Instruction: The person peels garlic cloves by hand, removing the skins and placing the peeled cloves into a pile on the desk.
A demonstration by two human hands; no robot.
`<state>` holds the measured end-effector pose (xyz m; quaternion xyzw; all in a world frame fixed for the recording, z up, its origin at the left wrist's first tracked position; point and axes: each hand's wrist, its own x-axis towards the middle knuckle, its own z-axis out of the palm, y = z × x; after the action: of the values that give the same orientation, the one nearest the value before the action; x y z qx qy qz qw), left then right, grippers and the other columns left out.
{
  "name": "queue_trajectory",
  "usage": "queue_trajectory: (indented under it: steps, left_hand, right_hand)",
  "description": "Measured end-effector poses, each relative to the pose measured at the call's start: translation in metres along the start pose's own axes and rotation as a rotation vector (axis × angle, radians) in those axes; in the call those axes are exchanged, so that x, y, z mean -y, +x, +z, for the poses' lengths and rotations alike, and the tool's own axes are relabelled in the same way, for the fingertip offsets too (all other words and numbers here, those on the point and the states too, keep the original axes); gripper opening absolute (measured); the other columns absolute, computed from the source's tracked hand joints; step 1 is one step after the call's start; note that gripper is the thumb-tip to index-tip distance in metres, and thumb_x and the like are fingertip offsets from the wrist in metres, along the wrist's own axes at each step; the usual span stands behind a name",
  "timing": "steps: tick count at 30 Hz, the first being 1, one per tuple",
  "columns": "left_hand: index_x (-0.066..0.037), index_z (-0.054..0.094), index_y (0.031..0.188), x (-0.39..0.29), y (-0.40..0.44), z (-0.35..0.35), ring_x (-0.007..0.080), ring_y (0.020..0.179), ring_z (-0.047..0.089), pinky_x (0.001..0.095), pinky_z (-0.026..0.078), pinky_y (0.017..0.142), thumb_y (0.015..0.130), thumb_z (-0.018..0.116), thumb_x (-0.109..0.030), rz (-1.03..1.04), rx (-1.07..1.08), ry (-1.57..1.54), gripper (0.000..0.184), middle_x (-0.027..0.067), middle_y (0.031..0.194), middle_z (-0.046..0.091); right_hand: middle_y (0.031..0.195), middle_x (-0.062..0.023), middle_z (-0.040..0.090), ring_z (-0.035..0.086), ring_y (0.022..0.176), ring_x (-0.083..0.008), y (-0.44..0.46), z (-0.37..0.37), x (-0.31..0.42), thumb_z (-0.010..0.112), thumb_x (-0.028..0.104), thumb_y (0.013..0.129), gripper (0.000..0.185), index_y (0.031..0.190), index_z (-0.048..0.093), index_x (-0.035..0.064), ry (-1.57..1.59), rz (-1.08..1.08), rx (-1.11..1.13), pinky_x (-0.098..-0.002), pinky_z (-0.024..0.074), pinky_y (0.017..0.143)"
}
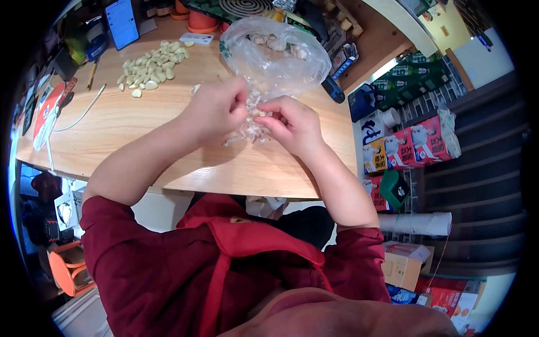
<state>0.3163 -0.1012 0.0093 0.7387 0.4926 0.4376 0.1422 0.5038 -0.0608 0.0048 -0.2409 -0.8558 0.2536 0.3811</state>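
Note:
My left hand is closed in a pinch above the wooden table, and what its fingertips hold, if anything, is hidden. Close beside it, my right hand grips a small garlic clove between thumb and forefinger. Under and around both hands lie loose papery garlic skins. Peeled pale cloves form a pile to the left, with one clove a little apart. Beyond my hands rests a clear plastic bag with several whole garlic bulbs inside.
The wooden table ends just in front of my body. A phone stands upright at the back left, near a pencil and a white cable. Terracotta-coloured pots and a dark device sit along the far and right edges.

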Motion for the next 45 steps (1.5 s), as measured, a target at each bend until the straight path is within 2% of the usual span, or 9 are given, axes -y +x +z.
queue_trajectory:
  steps: [3,9,12,17,21,23,33,36,45]
  left_hand:
    - [-0.003,0.050,0.080,0.002,0.004,-0.004,0.0200,0.057,0.054,0.0300,0.043,0.052,0.071,0.058,-0.002,-0.277,-0.001,-0.093,0.012,0.0109,0.070,0.055]
    - [-0.003,0.055,0.095,0.021,0.011,0.002,0.0132,0.061,0.051,0.0239,0.042,0.054,0.074,0.055,0.002,0.172,-0.102,-0.019,0.022,0.0080,0.081,0.053]
    - [-0.005,0.058,0.099,0.018,0.007,0.009,0.0105,0.062,0.050,0.0229,0.043,0.055,0.075,0.057,0.002,-0.005,-0.129,-0.350,0.025,0.0044,0.079,0.053]
    - [-0.007,0.062,0.097,0.005,0.007,-0.002,0.0093,0.064,0.051,0.0217,0.043,0.056,0.074,0.062,0.000,0.096,0.027,-0.287,0.024,0.0034,0.079,0.054]
    - [-0.006,0.064,0.095,0.007,0.006,0.000,0.0095,0.062,0.053,0.0216,0.044,0.055,0.073,0.064,-0.002,0.189,0.037,-0.176,0.022,0.0036,0.075,0.057]
    - [-0.006,0.064,0.092,0.007,0.004,0.000,0.0110,0.060,0.054,0.0227,0.045,0.054,0.072,0.064,-0.003,0.114,0.044,-0.189,0.020,0.0042,0.073,0.058]
    - [-0.004,0.065,0.088,-0.001,0.001,0.002,0.0146,0.059,0.059,0.0249,0.047,0.054,0.071,0.062,-0.004,0.092,0.026,-0.118,0.017,0.0086,0.071,0.061]
    - [-0.001,0.065,0.086,-0.001,-0.003,0.007,0.0066,0.057,0.053,0.0201,0.042,0.050,0.073,0.064,-0.002,0.058,0.013,-0.094,0.013,0.0032,0.069,0.060]
    - [-0.003,0.063,0.081,-0.017,-0.003,0.011,0.0139,0.053,0.053,0.0255,0.041,0.048,0.065,0.055,0.005,0.133,-0.049,0.015,0.020,0.0049,0.061,0.055]
  right_hand:
    - [0.072,-0.0027,0.059,0.053,0.060,-0.0086,-0.001,-0.001,-0.004,0.069,0.012,0.074,0.023,0.096,0.062,0.0066,0.156,0.107,-0.053,-0.0220,0.0432,0.056]
    - [0.086,-0.0010,0.059,0.052,0.073,-0.0049,0.006,-0.005,-0.001,0.063,0.007,0.080,0.024,0.104,0.061,0.0058,0.445,0.268,-0.020,-0.0195,0.0424,0.066]
    - [0.093,-0.0019,0.057,0.052,0.080,-0.0054,0.006,-0.007,-0.002,0.061,0.006,0.081,0.025,0.106,0.059,0.0051,0.520,0.324,0.050,-0.0198,0.0424,0.069]
    - [0.095,-0.0040,0.056,0.053,0.083,-0.0062,0.004,0.001,-0.009,0.059,0.007,0.084,0.024,0.106,0.052,0.0012,0.751,0.336,0.030,-0.0197,0.0434,0.070]
    - [0.092,-0.0032,0.058,0.053,0.080,-0.0051,0.005,0.000,-0.008,0.059,0.009,0.085,0.021,0.102,0.050,0.0015,0.764,0.397,0.089,-0.0183,0.0436,0.066]
    - [0.088,-0.0015,0.059,0.053,0.078,-0.0045,0.007,-0.003,-0.005,0.059,0.009,0.084,0.019,0.100,0.051,0.0024,0.759,0.494,0.153,-0.0175,0.0433,0.063]
    - [0.079,0.0025,0.056,0.050,0.069,-0.0013,0.005,0.001,-0.014,0.059,0.009,0.085,0.014,0.096,0.052,0.0048,0.778,0.471,0.205,-0.0155,0.0382,0.055]
    - [0.079,0.0026,0.055,0.050,0.069,-0.0017,0.003,0.004,-0.016,0.060,0.009,0.084,0.014,0.094,0.052,0.0049,0.804,0.432,0.202,-0.0160,0.0389,0.056]
    - [0.075,-0.0033,0.058,0.052,0.063,-0.0065,0.002,0.005,-0.010,0.063,0.009,0.081,0.018,0.089,0.047,0.0038,0.762,0.430,0.166,-0.0194,0.0401,0.050]
